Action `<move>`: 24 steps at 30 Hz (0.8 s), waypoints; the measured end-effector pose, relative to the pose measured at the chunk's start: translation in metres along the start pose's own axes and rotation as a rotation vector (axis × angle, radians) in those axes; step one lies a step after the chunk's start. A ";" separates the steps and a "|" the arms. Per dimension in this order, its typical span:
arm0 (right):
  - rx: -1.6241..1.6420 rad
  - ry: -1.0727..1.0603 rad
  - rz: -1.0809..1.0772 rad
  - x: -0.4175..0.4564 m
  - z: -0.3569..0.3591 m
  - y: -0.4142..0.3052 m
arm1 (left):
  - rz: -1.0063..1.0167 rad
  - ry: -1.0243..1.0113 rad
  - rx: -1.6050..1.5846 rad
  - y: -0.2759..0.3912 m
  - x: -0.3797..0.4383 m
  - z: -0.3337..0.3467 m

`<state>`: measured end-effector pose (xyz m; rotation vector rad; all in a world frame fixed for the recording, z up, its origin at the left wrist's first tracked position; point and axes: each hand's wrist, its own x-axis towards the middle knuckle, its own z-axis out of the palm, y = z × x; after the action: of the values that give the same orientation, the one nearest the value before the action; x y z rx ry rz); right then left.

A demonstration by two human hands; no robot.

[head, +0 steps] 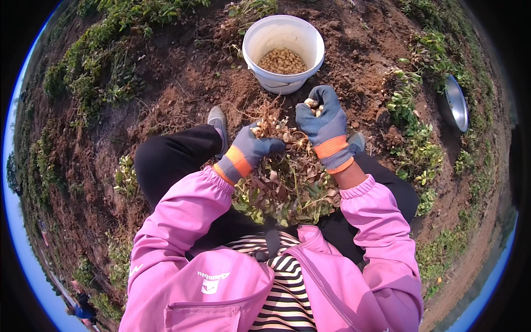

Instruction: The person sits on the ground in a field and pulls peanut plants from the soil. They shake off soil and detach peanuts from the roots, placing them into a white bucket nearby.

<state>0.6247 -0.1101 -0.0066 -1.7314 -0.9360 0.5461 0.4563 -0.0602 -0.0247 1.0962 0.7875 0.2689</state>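
Note:
My left hand [257,151], in a grey-blue work glove with an orange cuff, grips the root end of a pulled peanut plant [290,186]. Its leaves lie across my lap, and peanut pods [287,137] hang among the roots. To the right of the roots, my right hand [325,118], gloved the same way, is curled around several loose peanuts [314,107]. Just beyond both hands stands a white plastic bucket [283,85], upright on the soil, with many peanuts [282,61] in its bottom.
Leafy peanut plants lie in rows on the left [99,79] and right [415,124] over loose reddish soil [178,91]. A metal basin [456,103] rests tilted at the right. My shoes [218,124] are on either side of the roots. A person [83,309] is far off at lower left.

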 end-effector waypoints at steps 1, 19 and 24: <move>0.050 0.033 0.033 0.009 -0.003 -0.001 | -0.037 0.015 0.077 0.010 -0.004 0.002; 0.079 -0.583 -0.037 0.046 -0.027 -0.032 | 0.234 0.011 0.104 0.002 -0.002 -0.011; -0.129 -0.644 -0.310 -0.003 -0.020 -0.026 | 0.265 0.037 0.137 -0.002 0.001 -0.014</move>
<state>0.6298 -0.1202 0.0242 -1.4936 -1.6903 0.8717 0.4473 -0.0510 -0.0295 1.3303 0.7001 0.4648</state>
